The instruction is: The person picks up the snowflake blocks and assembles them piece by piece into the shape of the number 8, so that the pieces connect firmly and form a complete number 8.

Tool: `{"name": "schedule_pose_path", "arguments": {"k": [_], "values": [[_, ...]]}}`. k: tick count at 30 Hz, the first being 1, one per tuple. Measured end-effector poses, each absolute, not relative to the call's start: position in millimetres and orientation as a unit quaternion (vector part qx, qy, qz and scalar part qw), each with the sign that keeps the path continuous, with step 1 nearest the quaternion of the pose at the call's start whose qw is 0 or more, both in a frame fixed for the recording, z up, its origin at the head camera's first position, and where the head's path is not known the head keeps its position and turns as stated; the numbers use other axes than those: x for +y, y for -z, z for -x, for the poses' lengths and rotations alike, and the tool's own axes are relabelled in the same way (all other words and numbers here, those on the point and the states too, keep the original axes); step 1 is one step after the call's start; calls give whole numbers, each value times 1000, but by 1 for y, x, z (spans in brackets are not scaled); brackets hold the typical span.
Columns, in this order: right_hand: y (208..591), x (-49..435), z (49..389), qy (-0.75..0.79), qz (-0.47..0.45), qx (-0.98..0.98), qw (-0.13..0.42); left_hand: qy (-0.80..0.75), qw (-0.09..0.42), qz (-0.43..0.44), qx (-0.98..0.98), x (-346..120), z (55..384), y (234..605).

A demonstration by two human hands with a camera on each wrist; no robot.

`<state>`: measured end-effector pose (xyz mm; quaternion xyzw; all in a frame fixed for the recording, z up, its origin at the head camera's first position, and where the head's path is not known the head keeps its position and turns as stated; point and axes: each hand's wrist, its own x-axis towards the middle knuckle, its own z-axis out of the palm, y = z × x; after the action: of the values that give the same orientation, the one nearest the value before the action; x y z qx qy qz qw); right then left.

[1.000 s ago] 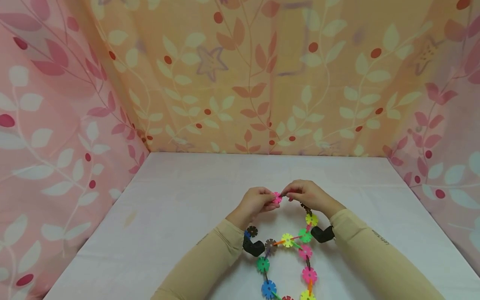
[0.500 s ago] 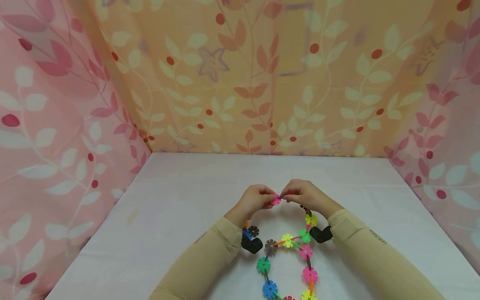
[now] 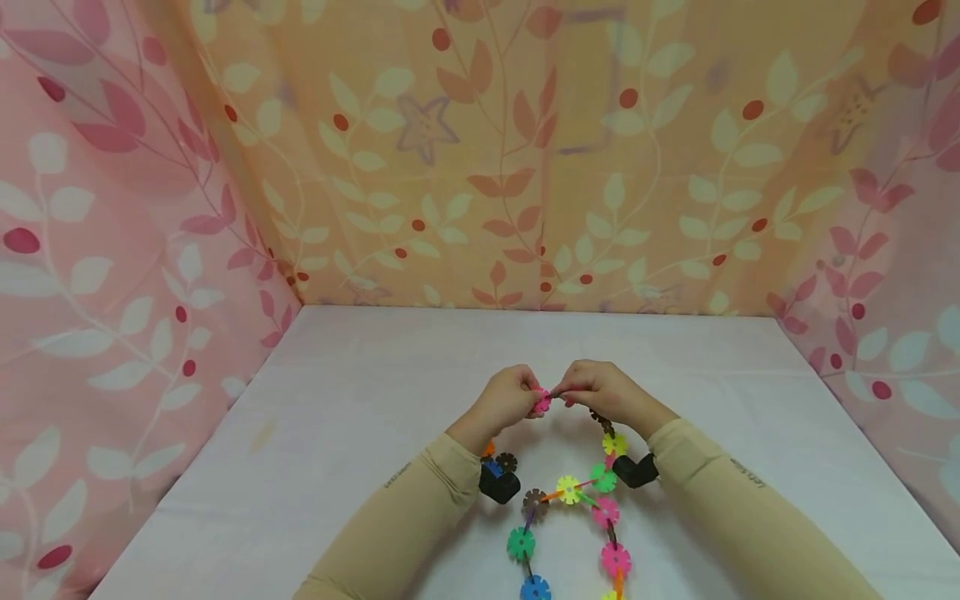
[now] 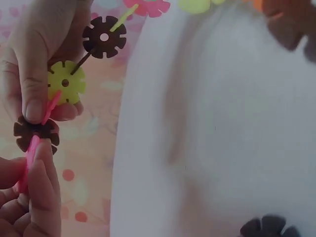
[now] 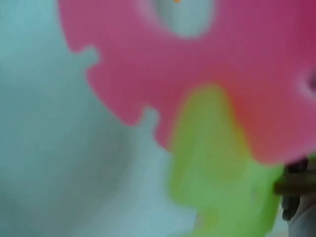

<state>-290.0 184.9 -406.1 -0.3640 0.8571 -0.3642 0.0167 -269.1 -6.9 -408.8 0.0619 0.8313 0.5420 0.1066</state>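
Note:
My left hand [image 3: 506, 398] pinches a pink notched plastic disc [image 3: 542, 402] between thumb and fingers. In the left wrist view that pink disc [image 4: 30, 160] meets a dark brown notched disc [image 4: 37, 136] edge to edge. My right hand [image 3: 603, 392] pinches the brown disc where another pink piece [image 4: 52, 106] joins it. A yellow disc [image 4: 66, 83] and a second brown disc [image 4: 104, 37] follow along the chain beside the right fingers. Close to the right wrist camera, a blurred pink disc [image 5: 118, 74] and a yellow-green disc [image 5: 212, 158] fill much of the view.
Linked discs in several colours, among them green [image 3: 521, 543], yellow [image 3: 568, 490] and pink [image 3: 615, 559], form a loop on the white table [image 3: 360, 358] below the hands. More discs, one brown [image 3: 507, 462], lie by the left wrist. Floral cloth [image 3: 465, 167] stands behind.
Both hands have shifted slightly left, still holding the pink and brown discs together. The linked loop on the table has slid a little left and toward the person.

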Motion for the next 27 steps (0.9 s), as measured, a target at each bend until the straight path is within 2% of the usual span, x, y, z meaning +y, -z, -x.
{"name": "schedule_pose_path", "arguments": {"k": [2,5,8,10,13,18,20,23,27], "values": [[408,184,291,359,362,860,-6,-541,96,-62,834,-8,271,409],[409,181,292,358,360,861,-24,-580,121,-40,805,-11,276,411],[410,179,292,356,354,865,-18,-603,152,-30,782,-15,280,412],[411,177,292,352,350,868,-14,-579,147,-45,800,-17,282,411],[412,176,291,350,341,873,-15,-514,118,-73,846,-18,282,407],[411,175,292,349,335,874,-37,-348,-2,-116,930,-13,277,402],[409,176,294,348,329,877,-47,-345,-19,-111,932,-13,278,401],[405,180,295,353,302,884,-48,-469,26,-46,882,-19,285,403],[403,186,295,375,256,891,-20,-617,78,47,782,-31,294,409]]}}
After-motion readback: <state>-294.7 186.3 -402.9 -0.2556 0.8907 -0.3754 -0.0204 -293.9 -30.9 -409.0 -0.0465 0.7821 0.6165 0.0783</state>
